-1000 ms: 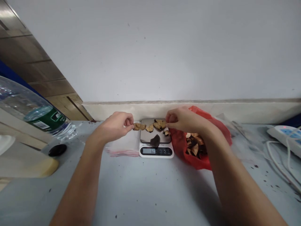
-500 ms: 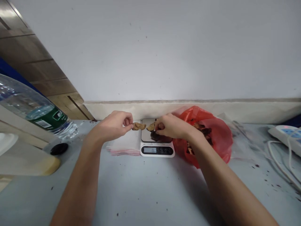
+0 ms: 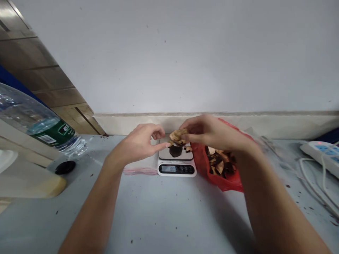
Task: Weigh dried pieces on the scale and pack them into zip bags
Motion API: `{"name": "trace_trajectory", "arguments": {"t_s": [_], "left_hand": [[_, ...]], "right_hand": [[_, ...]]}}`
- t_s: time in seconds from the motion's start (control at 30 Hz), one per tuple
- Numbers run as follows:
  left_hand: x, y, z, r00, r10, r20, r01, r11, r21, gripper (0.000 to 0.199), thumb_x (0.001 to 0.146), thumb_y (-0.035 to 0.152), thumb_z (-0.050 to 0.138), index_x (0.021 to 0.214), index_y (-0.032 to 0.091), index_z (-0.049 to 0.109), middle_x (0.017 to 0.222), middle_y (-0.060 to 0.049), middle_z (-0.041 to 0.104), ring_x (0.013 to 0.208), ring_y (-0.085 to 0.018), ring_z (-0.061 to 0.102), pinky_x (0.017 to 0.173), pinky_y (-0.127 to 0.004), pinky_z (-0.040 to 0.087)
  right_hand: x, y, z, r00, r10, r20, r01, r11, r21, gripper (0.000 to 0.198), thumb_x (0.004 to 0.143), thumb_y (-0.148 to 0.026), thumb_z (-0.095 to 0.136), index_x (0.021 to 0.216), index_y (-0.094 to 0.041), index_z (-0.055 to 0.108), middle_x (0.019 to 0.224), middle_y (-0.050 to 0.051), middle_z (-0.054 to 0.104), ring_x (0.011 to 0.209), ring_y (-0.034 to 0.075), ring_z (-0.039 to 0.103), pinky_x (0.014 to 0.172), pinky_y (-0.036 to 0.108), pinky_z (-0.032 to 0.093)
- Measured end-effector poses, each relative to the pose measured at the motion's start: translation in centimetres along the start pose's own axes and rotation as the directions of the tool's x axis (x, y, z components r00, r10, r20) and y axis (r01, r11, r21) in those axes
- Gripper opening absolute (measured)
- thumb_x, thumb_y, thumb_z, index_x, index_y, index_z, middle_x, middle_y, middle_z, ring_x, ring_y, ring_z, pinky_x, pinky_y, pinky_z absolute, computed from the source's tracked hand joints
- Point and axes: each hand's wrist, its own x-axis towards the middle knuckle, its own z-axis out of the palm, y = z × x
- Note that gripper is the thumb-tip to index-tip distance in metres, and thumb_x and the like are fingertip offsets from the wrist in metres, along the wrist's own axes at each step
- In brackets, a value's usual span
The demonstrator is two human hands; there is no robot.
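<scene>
A small white kitchen scale (image 3: 162,169) stands near the wall, its display apparently reading 10.0. Several dried tan and dark brown slices (image 3: 178,135) lie heaped on its plate, with a round dark piece (image 3: 175,151) in front. Beside the heap on the left is my left hand (image 3: 144,143), thumb and fingers apart and nothing between them. My right hand (image 3: 209,132) is over the plate's right side, slightly blurred, fingers and thumb apart close to the tan slices. Its thumb overlaps the heap's right end; whether it touches is unclear.
Right of the scale, a red plastic bag (image 3: 202,165) holds more dried slices. Flat bags with pink edges (image 3: 140,171) lie to the left. A water bottle (image 3: 53,130), a black cap (image 3: 65,167) and a plastic container (image 3: 31,176) are further left. A power strip (image 3: 323,150) sits far right.
My left hand has moved right to the plate and let go of its tan slice. The right hand has lifted and shifted right. The display has gone up from about 9.0.
</scene>
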Motion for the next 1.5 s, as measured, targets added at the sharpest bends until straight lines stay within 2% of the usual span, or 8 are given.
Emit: {"name": "trace_trajectory", "arguments": {"t_s": [0.13, 0.27, 0.43, 0.77, 1.1, 1.27, 1.37, 1.5], "left_hand": [[-0.3, -0.8, -0.4, 0.966, -0.182, 0.181, 0.155, 0.976, 0.153, 0.041, 0.086, 0.056, 0.058, 0.109, 0.024, 0.07, 0.116, -0.01, 0.073, 0.109, -0.029, 0.068, 0.088, -0.038, 0.053], [-0.7, -1.8, -1.2, 0.812, -0.446, 0.377, 0.321, 0.88, 0.349, 0.046, 0.069, 0.038, 0.068, 0.114, 0.026, 0.068, 0.123, -0.009, 0.072, 0.104, -0.029, 0.07, 0.081, -0.036, 0.054], [-0.6, -2.8, -1.4, 0.746, -0.506, 0.433, 0.372, 0.856, 0.358, 0.036, 0.055, 0.018, 0.055, 0.089, 0.024, 0.067, 0.091, -0.004, 0.075, 0.084, -0.027, 0.07, 0.064, -0.031, 0.046], [-0.7, -1.4, -2.4, 0.971, -0.239, 0.031, 0.24, 0.968, -0.077, 0.025, 0.075, 0.035, 0.057, 0.097, 0.027, 0.049, 0.088, -0.001, 0.077, 0.083, -0.023, 0.072, 0.069, -0.03, 0.05], [-0.8, 0.3, -2.0, 0.949, -0.213, -0.231, 0.167, 0.964, -0.205, 0.033, 0.071, 0.033, 0.069, 0.086, 0.027, 0.041, 0.071, 0.004, 0.074, 0.072, -0.021, 0.074, 0.061, -0.026, 0.049], [-1.2, 0.8, -1.7, 0.889, -0.132, -0.439, 0.08, 0.988, -0.133, 0.025, 0.075, 0.03, 0.066, 0.086, 0.027, 0.045, 0.075, 0.005, 0.069, 0.07, -0.017, 0.071, 0.067, -0.028, 0.055], [-1.3, 0.6, -1.5, 0.925, -0.004, -0.38, -0.054, 0.988, -0.142, 0.031, 0.078, 0.04, 0.07, 0.103, 0.027, 0.056, 0.109, -0.002, 0.074, 0.107, -0.023, 0.073, 0.092, -0.034, 0.059], [-0.8, -0.2, -1.0, 0.991, 0.123, -0.045, -0.127, 0.987, -0.094, 0.106, 0.063, 0.053, 0.088, 0.155, 0.032, 0.039, 0.172, -0.007, 0.035, 0.158, -0.035, 0.031, 0.125, -0.045, 0.034]], "right_hand": [[-3.2, 0.7, -3.6, 0.987, 0.148, -0.069, -0.163, 0.92, -0.355, 0.016, 0.081, -0.035, 0.069, 0.087, -0.027, 0.082, 0.085, 0.002, 0.081, 0.072, 0.022, 0.072, 0.063, 0.033, 0.054], [-4.2, 1.0, -4.2, 0.941, 0.197, -0.275, -0.312, 0.822, -0.476, 0.019, 0.08, -0.03, 0.072, 0.095, -0.028, 0.083, 0.089, 0.006, 0.082, 0.07, 0.025, 0.072, 0.056, 0.034, 0.053], [-1.0, -0.4, -0.7, 0.973, 0.201, -0.112, -0.23, 0.845, -0.483, 0.019, 0.083, -0.019, 0.069, 0.098, -0.025, 0.079, 0.1, 0.002, 0.08, 0.087, 0.02, 0.072, 0.069, 0.028, 0.054], [1.9, -0.7, 3.5, 0.993, -0.095, 0.074, 0.105, 0.985, -0.135, 0.025, 0.102, -0.023, 0.053, 0.122, -0.022, 0.069, 0.079, -0.001, 0.075, 0.068, 0.014, 0.065, 0.069, 0.027, 0.047], [2.2, -0.8, 4.4, 0.98, -0.189, -0.059, 0.187, 0.982, -0.028, 0.02, 0.103, -0.036, 0.052, 0.098, -0.021, 0.065, 0.081, -0.001, 0.071, 0.061, 0.012, 0.059, 0.067, 0.027, 0.043], [2.8, -0.9, 5.1, 0.963, 0.004, -0.268, -0.055, 0.981, -0.185, 0.037, 0.086, -0.016, 0.064, 0.055, -0.021, 0.044, 0.053, -0.004, 0.052, 0.054, 0.011, 0.045, 0.058, 0.027, 0.034], [3.1, -0.8, 5.4, 0.916, 0.051, -0.397, -0.049, 0.999, 0.016, 0.019, 0.069, -0.002, 0.062, 0.066, -0.02, 0.058, 0.06, -0.004, 0.06, 0.059, 0.012, 0.054, 0.059, 0.026, 0.039], [2.9, -0.6, 5.0, 0.937, -0.072, -0.341, 0.174, 0.945, 0.277, 0.009, 0.069, -0.016, 0.067, 0.077, -0.018, 0.065, 0.071, -0.001, 0.065, 0.064, 0.014, 0.058, 0.058, 0.025, 0.045]]}}
